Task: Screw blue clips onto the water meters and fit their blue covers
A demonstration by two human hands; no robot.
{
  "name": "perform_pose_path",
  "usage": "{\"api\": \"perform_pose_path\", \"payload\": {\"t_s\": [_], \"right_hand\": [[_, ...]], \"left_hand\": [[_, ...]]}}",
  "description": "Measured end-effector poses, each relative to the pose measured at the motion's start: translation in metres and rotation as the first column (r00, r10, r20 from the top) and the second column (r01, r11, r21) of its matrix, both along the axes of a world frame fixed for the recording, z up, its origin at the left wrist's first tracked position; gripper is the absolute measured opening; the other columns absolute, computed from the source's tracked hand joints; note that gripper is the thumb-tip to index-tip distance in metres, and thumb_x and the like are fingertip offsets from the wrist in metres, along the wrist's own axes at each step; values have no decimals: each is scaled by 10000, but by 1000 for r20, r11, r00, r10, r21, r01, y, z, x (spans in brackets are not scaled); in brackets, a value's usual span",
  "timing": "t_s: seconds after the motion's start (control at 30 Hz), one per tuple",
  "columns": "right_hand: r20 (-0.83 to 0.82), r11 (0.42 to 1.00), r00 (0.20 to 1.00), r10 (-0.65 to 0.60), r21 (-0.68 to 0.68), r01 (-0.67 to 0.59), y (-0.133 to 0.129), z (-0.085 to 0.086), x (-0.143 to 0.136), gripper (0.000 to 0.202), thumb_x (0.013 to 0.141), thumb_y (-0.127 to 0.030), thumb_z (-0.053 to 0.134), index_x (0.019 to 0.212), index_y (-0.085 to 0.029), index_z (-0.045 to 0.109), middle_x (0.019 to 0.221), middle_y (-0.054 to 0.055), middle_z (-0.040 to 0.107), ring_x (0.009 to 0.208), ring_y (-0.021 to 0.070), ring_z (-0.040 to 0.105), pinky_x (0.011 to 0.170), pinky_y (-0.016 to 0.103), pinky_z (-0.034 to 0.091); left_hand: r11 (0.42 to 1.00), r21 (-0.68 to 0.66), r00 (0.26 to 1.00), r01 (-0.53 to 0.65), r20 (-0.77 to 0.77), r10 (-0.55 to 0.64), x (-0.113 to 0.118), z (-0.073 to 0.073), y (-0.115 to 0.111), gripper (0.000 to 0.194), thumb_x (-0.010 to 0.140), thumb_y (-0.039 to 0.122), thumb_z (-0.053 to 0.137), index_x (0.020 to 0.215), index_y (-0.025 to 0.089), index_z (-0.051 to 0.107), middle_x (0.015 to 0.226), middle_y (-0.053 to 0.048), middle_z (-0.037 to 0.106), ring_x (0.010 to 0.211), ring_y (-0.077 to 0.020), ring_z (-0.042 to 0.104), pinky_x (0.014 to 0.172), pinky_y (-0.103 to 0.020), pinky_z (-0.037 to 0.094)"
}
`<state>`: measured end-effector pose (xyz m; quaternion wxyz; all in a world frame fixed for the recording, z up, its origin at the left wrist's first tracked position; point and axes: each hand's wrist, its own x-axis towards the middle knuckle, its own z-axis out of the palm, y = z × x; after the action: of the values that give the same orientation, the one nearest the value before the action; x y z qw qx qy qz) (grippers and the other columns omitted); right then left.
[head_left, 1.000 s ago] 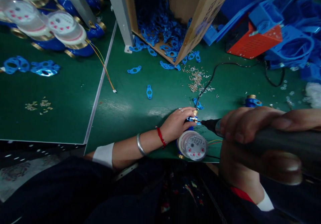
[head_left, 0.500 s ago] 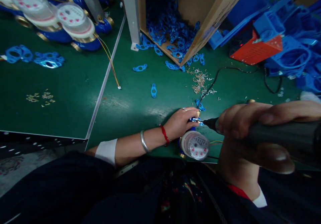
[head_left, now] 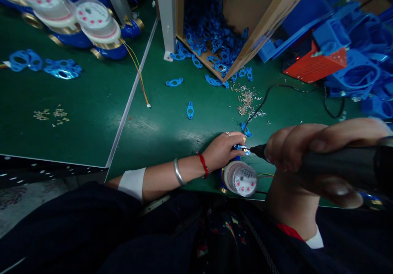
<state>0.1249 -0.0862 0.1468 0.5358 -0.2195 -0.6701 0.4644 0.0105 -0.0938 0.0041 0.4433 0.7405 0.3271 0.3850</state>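
Note:
My right hand [head_left: 294, 147] is wrapped round a dark electric screwdriver [head_left: 340, 165], held nearly level across the right side. Its tip meets a small blue plastic bracket [head_left: 242, 148] above a water meter [head_left: 242, 178]. With thumb and fingers my left hand [head_left: 222, 149] grips that bracket from the left. The meter has a clear round cap, a white ring and a blue body, and sits at the table's near edge with thin wires coming out on its right. Another blue bracket [head_left: 246, 129] lies just beyond my left fingertips.
Loose screws [head_left: 245, 102] lie in a pile past my hands. A cardboard box [head_left: 267, 24] of blue brackets stands behind them. An orange power unit [head_left: 313, 63] with a black cable and blue plastic housings [head_left: 359, 69] are at right. More water meters [head_left: 98, 22] stand at upper left.
The whole view has shifted slightly to the right. Both hands keep their places at the bracket, and the screwdriver's tip stays against it.

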Motion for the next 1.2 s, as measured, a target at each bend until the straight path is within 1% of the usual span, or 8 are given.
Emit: {"api": "perform_pose_path", "payload": {"t_s": [0.13,0.3,0.4,0.57,0.73,0.83,0.97,1.2], "right_hand": [[19,988,988,150,20,-150,5,-1,1,306,691,-354,709,916,-165,626,529,-17,561,399,145,541,338,285,446],[-22,999,999,36,13,-36,1,-6,4,303,694,-373,690,892,-157,614,542,-17,544,406,144,516,318,295,424],[-46,998,998,30,50,-28,0,-9,8,297,703,-373,662,908,-166,603,520,-25,534,389,144,506,312,295,430],[-75,996,996,-57,57,62,2,-13,13,304,679,-408,676,881,-196,594,485,-45,506,338,123,461,285,271,408],[-43,996,997,64,63,-61,3,-13,18,308,699,-394,649,928,-198,586,516,-34,534,355,131,485,299,281,430],[-31,998,999,11,69,-8,0,-12,18,310,697,-383,658,934,-192,596,510,-31,523,379,140,500,313,295,438],[2,996,1000,0,84,0,-3,-12,16,296,687,-347,638,938,-194,609,515,-26,536,407,157,521,319,314,449],[-107,998,994,11,65,-4,0,-18,11,330,678,-368,641,930,-158,603,546,-29,536,385,123,496,288,270,416]], "left_hand": [[999,41,1000,8,-5,-8,1,-2,2,120,819,234,629,888,168,556,1039,-67,609,1054,-178,544,914,-349,443],[998,54,1000,25,-18,-24,2,-3,2,124,826,248,624,881,166,549,998,-57,614,1034,-171,553,910,-339,446],[999,49,1000,8,-14,-7,2,-4,1,116,828,231,620,879,161,542,1038,-67,611,1053,-172,549,920,-342,445],[998,61,1000,1,9,-1,2,-6,0,130,822,212,623,906,152,546,1085,-82,605,1085,-168,537,942,-337,443],[999,41,1000,12,8,-13,1,-5,0,134,821,214,624,920,159,552,1101,-84,601,1095,-169,536,941,-336,446],[1000,16,1000,13,15,-14,0,-2,1,124,828,225,617,914,168,548,1084,-80,605,1078,-175,545,924,-344,453],[1000,21,999,13,31,-13,-2,-2,1,117,823,219,620,891,172,538,1076,-74,606,1056,-171,548,925,-348,449],[999,29,999,13,46,-14,-1,-5,1,128,825,224,616,889,164,523,1048,-81,605,1039,-172,551,896,-334,454]]}}
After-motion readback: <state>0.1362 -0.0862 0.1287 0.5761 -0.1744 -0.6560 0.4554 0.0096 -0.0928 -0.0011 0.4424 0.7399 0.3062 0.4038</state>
